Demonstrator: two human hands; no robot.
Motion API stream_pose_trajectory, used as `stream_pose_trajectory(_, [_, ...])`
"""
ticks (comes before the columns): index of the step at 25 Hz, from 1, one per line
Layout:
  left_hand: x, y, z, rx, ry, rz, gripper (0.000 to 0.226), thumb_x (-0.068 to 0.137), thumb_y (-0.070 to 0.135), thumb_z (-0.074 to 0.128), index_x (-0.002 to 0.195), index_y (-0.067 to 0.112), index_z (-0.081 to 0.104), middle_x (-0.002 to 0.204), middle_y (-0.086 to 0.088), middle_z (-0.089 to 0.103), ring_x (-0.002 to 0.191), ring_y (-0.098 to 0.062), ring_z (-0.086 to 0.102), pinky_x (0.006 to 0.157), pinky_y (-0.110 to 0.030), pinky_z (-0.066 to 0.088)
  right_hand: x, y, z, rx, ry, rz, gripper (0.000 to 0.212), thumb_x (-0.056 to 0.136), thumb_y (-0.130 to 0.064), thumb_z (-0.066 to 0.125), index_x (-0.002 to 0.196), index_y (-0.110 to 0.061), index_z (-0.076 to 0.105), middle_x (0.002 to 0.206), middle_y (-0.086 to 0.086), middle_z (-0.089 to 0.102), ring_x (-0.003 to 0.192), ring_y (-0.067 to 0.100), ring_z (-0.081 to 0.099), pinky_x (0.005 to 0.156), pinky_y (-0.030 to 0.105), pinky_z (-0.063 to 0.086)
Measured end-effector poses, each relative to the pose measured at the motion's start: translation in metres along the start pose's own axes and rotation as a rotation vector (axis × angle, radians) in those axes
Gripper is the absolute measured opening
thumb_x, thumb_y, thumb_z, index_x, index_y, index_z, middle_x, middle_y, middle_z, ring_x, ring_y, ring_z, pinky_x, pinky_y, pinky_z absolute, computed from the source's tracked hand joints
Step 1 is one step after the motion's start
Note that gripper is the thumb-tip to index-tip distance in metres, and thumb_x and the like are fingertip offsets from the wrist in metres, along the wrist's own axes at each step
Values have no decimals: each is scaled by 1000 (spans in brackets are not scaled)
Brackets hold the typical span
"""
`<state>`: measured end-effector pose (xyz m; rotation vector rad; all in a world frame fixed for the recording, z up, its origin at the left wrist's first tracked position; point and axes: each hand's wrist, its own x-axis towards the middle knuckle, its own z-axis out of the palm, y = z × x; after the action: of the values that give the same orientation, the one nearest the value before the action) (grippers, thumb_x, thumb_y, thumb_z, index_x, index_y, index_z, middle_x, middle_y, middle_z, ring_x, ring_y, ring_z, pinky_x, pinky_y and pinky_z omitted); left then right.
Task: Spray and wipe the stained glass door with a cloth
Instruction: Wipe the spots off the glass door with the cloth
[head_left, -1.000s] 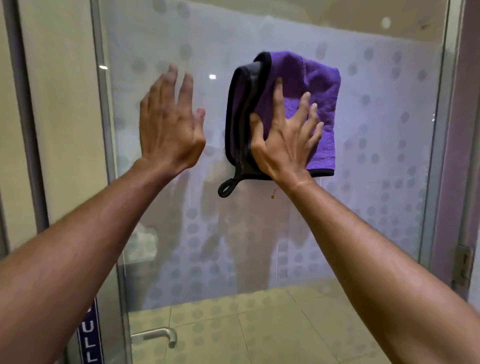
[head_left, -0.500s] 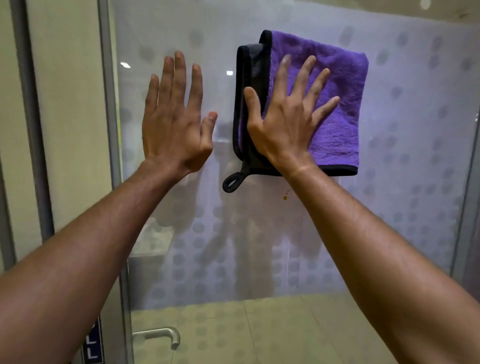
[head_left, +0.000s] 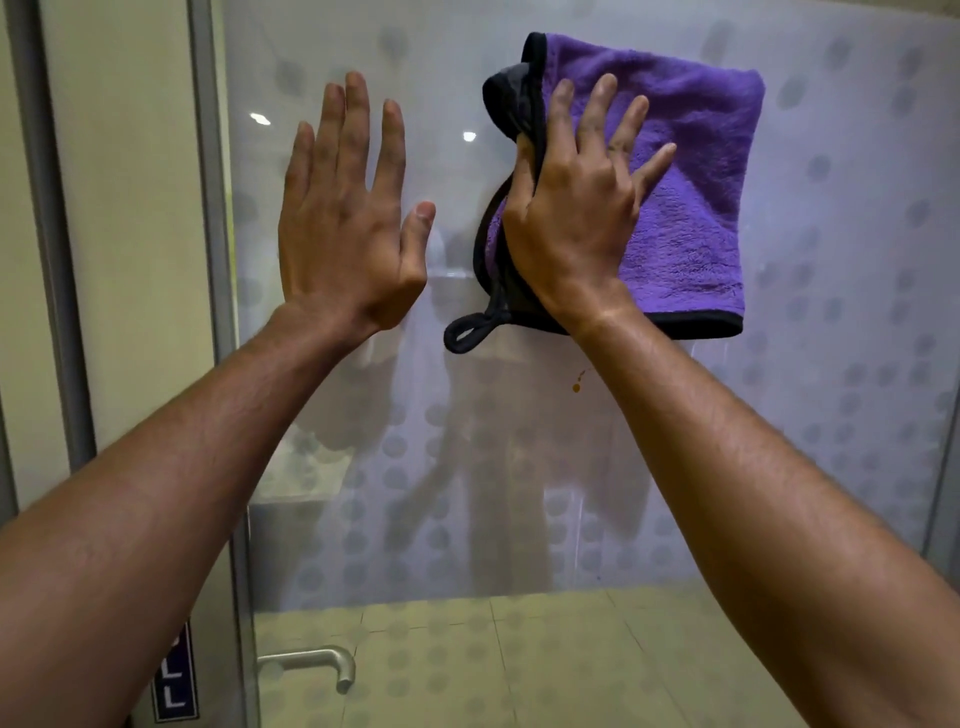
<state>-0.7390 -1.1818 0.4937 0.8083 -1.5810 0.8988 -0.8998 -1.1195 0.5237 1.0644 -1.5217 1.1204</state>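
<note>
A frosted glass door (head_left: 831, 364) with a grey dot pattern fills the view. My right hand (head_left: 576, 208) presses a folded purple cloth (head_left: 696, 197) with black trim flat against the glass, thumb curled round its left edge. A black hanging loop (head_left: 465, 335) dangles from the cloth's lower left corner. Just below the cloth, beside my right wrist, a small orange-brown stain (head_left: 575, 387) marks the glass. My left hand (head_left: 348, 218) is raised left of the cloth, flat on or close to the glass, fingers apart, holding nothing.
The door's metal frame (head_left: 213, 260) runs vertically at the left, with a beige wall beyond it. A metal handle (head_left: 322, 662) sits low on the door near a dark PULL sign (head_left: 174, 680). Tiled floor shows through the clear lower glass.
My right hand has slid the cloth up and to the right across the glass, and its thumb now hooks the cloth's left edge. My left hand has stayed raised beside it.
</note>
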Motion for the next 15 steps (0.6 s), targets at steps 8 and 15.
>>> stream_pose_trajectory(8, [-3,0,1,-18,-16,-5,80,95,53,28,158,12,1,165,-18,-3,153,-30,-4,124,-45,0,-43,48,-1,156,73,-299,46,96,-16,49,139,-1,50,150,23,40,142,44,30,115,66,17])
stream_pose_trajectory(15, [-3,1,4,-14,6,1,79,95,50,29,157,11,2,165,-18,-3,153,-29,-4,124,-43,-1,2,16,0,374,158,18,49,92,-11,47,140,-3,50,153,23,35,146,35,27,122,48,8])
